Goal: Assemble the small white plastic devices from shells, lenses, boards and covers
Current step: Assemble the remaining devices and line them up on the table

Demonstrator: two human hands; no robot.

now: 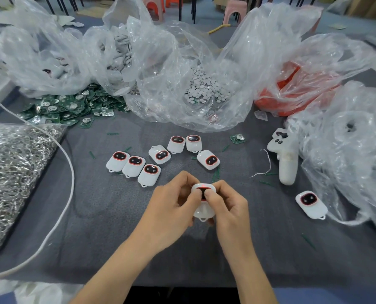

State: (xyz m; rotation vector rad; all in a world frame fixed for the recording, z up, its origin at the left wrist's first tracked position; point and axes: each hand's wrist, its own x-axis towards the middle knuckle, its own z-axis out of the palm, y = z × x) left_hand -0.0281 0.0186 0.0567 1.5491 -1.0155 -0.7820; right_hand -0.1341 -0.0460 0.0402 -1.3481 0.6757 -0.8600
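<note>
Pinching one white device (203,200) between both hands over the near middle of the counter (108,216), I have my left hand (171,207) curled round its left side and my right hand (228,207) round its right. Both thumbs bear on the dark lens, probably to seat it squarely. Seven lensed shells (136,165) lie clustered just beyond, within easy reach. Green boards (73,106) are heaped toward the far left corner, for later.
</note>
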